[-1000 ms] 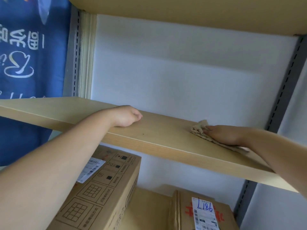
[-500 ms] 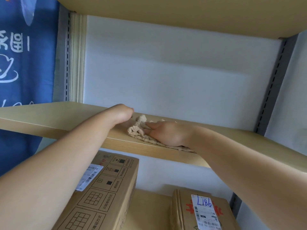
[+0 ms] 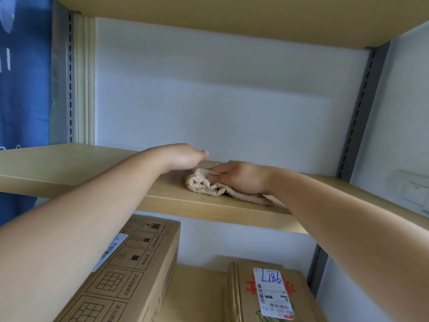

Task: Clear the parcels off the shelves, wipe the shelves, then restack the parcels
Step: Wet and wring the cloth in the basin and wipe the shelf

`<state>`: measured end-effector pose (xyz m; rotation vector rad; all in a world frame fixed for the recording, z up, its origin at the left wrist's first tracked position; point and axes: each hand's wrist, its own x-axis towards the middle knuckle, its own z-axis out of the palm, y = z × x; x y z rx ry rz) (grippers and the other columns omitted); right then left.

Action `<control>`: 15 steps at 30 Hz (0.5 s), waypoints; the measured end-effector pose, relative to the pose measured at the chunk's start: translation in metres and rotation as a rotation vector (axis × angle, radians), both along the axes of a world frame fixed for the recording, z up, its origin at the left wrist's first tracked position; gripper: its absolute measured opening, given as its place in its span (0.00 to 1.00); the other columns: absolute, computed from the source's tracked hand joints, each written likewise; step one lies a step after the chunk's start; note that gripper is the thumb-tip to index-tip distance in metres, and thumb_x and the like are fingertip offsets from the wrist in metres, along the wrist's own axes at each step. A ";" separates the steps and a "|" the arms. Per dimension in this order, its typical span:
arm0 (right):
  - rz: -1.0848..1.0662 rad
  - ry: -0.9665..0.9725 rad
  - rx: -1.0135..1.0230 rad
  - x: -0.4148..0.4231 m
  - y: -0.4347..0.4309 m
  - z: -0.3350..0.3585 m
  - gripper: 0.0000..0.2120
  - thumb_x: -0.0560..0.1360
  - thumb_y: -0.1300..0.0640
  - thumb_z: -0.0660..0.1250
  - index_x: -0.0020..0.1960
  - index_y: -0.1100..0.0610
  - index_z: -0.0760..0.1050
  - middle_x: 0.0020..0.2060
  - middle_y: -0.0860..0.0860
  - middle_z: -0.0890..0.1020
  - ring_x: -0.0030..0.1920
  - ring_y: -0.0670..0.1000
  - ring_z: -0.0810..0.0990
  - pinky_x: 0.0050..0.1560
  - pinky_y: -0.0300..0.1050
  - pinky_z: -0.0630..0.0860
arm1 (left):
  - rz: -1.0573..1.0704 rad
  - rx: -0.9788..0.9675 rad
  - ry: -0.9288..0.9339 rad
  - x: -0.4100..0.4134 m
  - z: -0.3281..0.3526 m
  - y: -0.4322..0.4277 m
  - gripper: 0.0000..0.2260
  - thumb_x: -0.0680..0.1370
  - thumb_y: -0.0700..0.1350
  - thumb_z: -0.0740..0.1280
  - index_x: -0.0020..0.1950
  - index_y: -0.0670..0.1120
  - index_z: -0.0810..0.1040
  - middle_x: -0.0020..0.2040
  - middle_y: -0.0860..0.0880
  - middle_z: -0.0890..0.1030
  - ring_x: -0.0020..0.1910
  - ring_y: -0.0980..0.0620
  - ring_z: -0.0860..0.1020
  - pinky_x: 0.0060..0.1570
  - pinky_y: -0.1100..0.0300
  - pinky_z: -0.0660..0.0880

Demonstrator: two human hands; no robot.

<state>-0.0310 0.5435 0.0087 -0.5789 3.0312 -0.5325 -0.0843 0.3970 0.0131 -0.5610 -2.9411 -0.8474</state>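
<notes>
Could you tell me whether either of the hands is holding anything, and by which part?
The right hand grips the beige cloth by its bunched middle on the shelf; the left hand holds nothing.

Soft, even daylight; wide-angle bending at edges, slight blur.

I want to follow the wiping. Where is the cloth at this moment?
In the head view the cloth lies bunched near the middle of the wooden shelf, held by the right hand, just right of the left hand.
</notes>
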 end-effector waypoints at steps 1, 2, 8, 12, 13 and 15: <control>-0.051 -0.006 0.037 -0.006 0.011 0.000 0.11 0.81 0.47 0.55 0.51 0.46 0.77 0.52 0.43 0.79 0.55 0.43 0.74 0.63 0.44 0.64 | -0.027 -0.018 0.009 0.001 0.002 0.009 0.23 0.83 0.55 0.50 0.70 0.44 0.71 0.74 0.46 0.65 0.72 0.48 0.63 0.70 0.57 0.57; -0.107 -0.018 0.069 -0.011 0.024 0.001 0.15 0.81 0.46 0.54 0.60 0.46 0.76 0.61 0.45 0.77 0.63 0.46 0.72 0.68 0.46 0.61 | -0.054 -0.037 0.023 0.002 0.004 0.017 0.22 0.83 0.54 0.49 0.71 0.44 0.68 0.75 0.47 0.63 0.73 0.49 0.61 0.71 0.57 0.55; -0.412 -0.083 0.199 -0.020 0.117 0.004 0.24 0.81 0.42 0.48 0.74 0.51 0.62 0.74 0.51 0.62 0.73 0.52 0.61 0.74 0.49 0.52 | -0.072 -0.262 0.064 0.001 0.001 0.053 0.23 0.84 0.51 0.47 0.76 0.43 0.59 0.77 0.47 0.57 0.76 0.49 0.56 0.71 0.58 0.53; -0.563 -0.112 0.264 -0.014 0.172 0.007 0.27 0.81 0.41 0.46 0.76 0.53 0.59 0.75 0.52 0.59 0.75 0.52 0.58 0.75 0.50 0.50 | -0.123 -0.387 0.008 0.003 -0.008 0.054 0.22 0.84 0.52 0.46 0.77 0.46 0.57 0.77 0.49 0.56 0.76 0.50 0.55 0.72 0.58 0.51; -0.575 -0.112 0.255 -0.013 0.179 0.006 0.27 0.82 0.42 0.46 0.76 0.53 0.58 0.75 0.52 0.59 0.75 0.52 0.58 0.75 0.50 0.50 | -0.134 -0.385 0.006 0.004 -0.010 0.053 0.22 0.84 0.52 0.46 0.77 0.47 0.57 0.77 0.49 0.56 0.76 0.50 0.54 0.72 0.58 0.51; -0.564 -0.124 0.254 -0.011 0.181 0.006 0.25 0.82 0.43 0.45 0.76 0.52 0.56 0.76 0.51 0.58 0.75 0.51 0.56 0.75 0.49 0.49 | -0.140 -0.365 0.016 0.004 -0.013 0.052 0.21 0.84 0.51 0.46 0.77 0.47 0.57 0.77 0.49 0.56 0.76 0.50 0.54 0.72 0.58 0.51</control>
